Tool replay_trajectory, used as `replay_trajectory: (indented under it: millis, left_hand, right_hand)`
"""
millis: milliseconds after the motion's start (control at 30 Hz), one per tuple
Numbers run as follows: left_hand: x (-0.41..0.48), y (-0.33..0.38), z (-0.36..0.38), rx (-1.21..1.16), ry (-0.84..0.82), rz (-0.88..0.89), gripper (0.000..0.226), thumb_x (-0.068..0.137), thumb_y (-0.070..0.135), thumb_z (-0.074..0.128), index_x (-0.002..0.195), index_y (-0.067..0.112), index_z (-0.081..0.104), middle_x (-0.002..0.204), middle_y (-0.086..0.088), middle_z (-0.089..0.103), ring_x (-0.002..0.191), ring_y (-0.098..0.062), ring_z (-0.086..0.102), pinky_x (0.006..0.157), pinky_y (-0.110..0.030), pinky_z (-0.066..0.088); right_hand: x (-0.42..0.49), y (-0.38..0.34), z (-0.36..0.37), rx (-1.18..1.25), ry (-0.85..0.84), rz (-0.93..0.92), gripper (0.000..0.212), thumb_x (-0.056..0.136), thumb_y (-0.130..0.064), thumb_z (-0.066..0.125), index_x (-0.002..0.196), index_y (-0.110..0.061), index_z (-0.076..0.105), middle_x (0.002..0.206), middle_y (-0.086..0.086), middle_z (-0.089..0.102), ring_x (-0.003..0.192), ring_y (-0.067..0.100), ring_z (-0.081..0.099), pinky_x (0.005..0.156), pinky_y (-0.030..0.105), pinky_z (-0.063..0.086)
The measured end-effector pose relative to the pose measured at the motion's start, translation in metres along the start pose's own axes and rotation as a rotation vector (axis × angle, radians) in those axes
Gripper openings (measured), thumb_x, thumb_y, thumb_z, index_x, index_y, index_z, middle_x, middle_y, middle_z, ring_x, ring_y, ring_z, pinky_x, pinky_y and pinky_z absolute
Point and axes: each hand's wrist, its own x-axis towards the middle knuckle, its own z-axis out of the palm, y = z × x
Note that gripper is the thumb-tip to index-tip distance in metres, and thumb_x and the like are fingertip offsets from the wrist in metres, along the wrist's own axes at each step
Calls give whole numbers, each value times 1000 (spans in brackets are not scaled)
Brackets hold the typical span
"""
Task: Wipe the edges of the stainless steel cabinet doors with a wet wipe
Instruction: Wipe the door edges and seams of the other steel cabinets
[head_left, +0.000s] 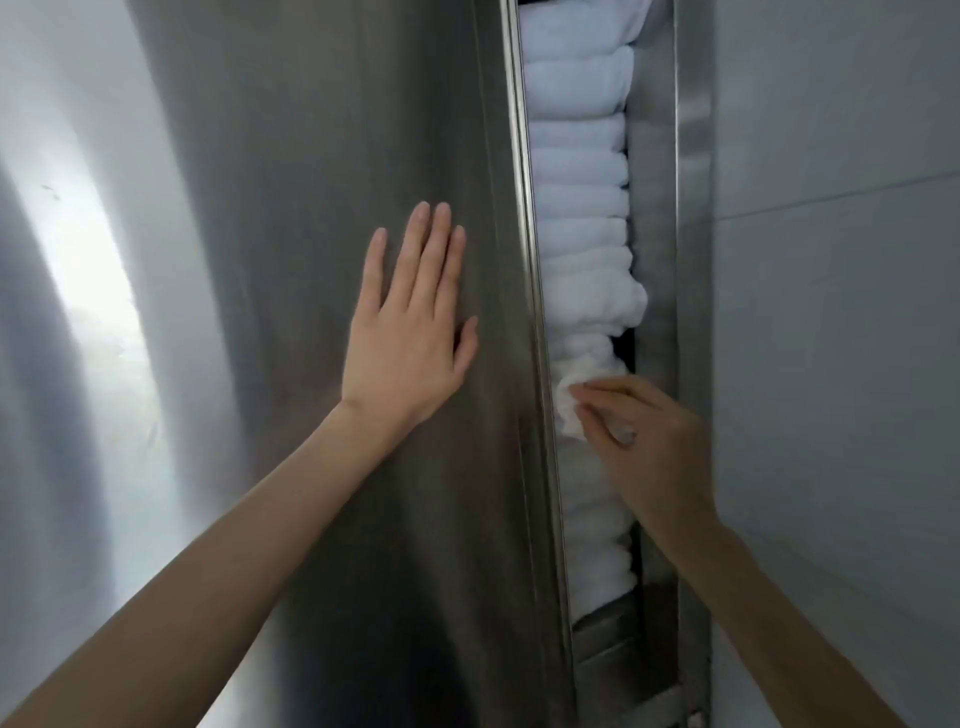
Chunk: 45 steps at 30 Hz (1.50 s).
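A stainless steel cabinet door (322, 208) stands partly open, its vertical right edge (530, 260) running down the middle of the view. My left hand (410, 327) lies flat on the door's face, fingers straight and pointing up. My right hand (649, 441) pinches a crumpled white wet wipe (569, 408) and holds it against the door's edge, about level with my left wrist.
Inside the gap, a tall stack of folded white towels (576, 182) fills the cabinet. The steel cabinet frame (693, 208) runs down the right side, next to a pale tiled wall (841, 260). A metal shelf (608, 634) sits below the towels.
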Motion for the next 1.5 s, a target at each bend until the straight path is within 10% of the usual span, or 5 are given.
replay_trajectory:
  millis: [167, 800, 1500]
  left_hand:
    - [16, 32, 8, 51, 16, 3, 68, 100, 40, 23, 153, 2, 4, 162, -17, 4, 150, -30, 1, 121, -48, 2]
    - [57, 99, 27, 156, 53, 5, 67, 100, 42, 14, 153, 2, 2, 162, -17, 6, 150, -30, 5, 120, -49, 8]
    - [59, 97, 23, 74, 3, 12, 64, 101, 38, 10, 152, 1, 0, 161, -20, 5, 149, -32, 5, 119, -48, 4]
  right_hand:
    - [3, 23, -13, -65, -14, 23, 24, 73, 3, 76, 97, 2, 71, 95, 15, 70, 83, 26, 68, 80, 36, 56]
    - [9, 81, -41, -88, -73, 86, 16, 78, 0, 73, 93, -5, 74, 94, 5, 70, 83, 16, 65, 82, 18, 48]
    - [-9, 55, -64, -142, -163, 175, 14, 80, 1, 71, 92, -5, 74, 95, 6, 70, 85, 22, 66, 80, 31, 52]
